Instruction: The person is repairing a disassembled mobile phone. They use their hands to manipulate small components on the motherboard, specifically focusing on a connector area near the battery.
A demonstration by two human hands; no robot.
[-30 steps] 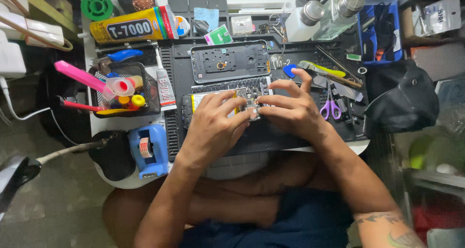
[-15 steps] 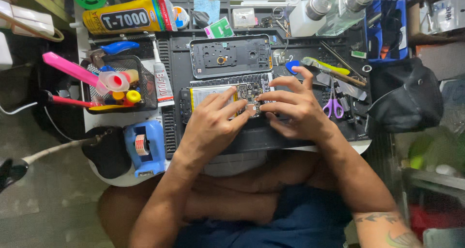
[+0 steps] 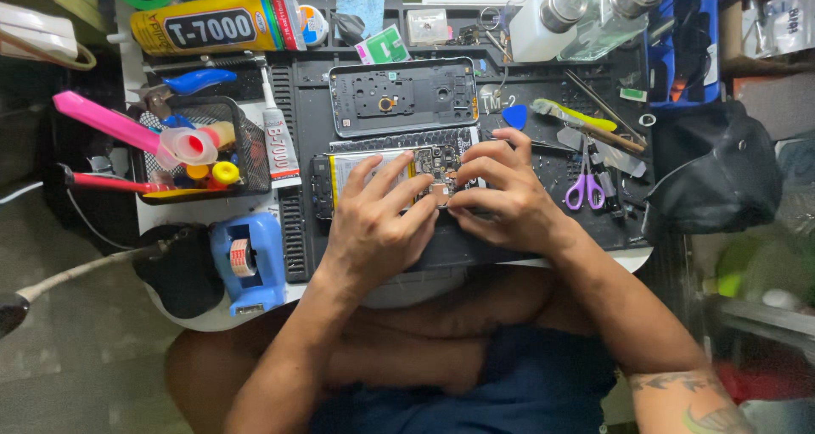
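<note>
Two hands at work near front edge of desk [image 3: 543, 252]: left hand [image 3: 373, 222] spread flat over opened phone [image 3: 399, 173], probably to steady it; right hand [image 3: 501, 201] with fingertips pressed together on circuit board. Further right, purple scissors [image 3: 584, 184] within reach. Compared with earlier, same grip, view only shifted.

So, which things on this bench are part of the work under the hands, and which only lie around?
In the work:
- left hand and right hand, both on the opened phone
- phone back frame, just above it

Lying about:
- purple scissors
- blue tape dispenser
- yellow glue tube
- wire basket
- blue pick
</note>
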